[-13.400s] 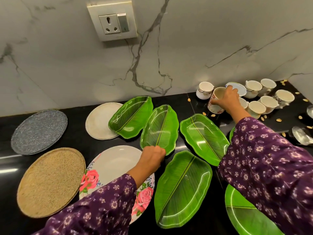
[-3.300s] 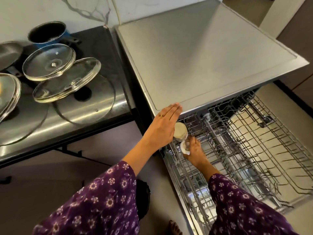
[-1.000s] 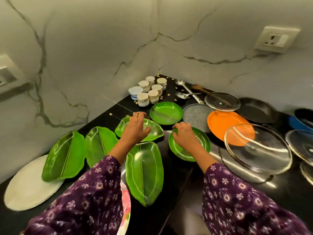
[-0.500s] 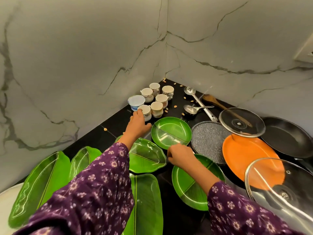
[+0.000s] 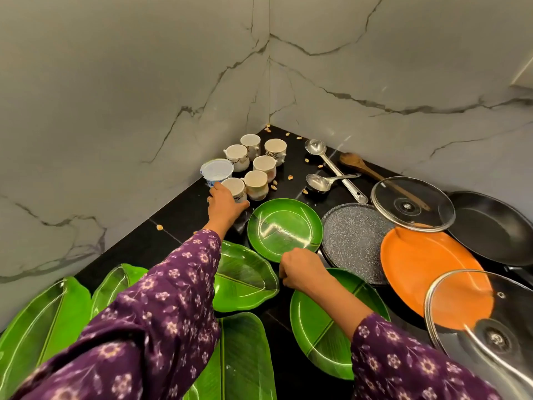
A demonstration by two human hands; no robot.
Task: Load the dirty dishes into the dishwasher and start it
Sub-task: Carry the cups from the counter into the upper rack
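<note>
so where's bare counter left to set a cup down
Bare black counter runs along the left wall, between the cups and the leaf plates. A narrower nut-strewn strip separates cups from ladles. Right side is crowded: round plates, lids, pan overlap.

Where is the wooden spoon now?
In the head view, the brown wooden spoon lies right of centre on the black counter, beside the long steel ladle, its handle reaching under the round glass lid.

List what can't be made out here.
All head view:
- right hand: curled, knuckles up; its own back hides whether it pinches anything.
- nearest cup: lower half covered by the left hand gripping it.
- glass lid, bottom right: cut off by the frame edge.
- leaf plates: partly under the left sleeve.
</note>
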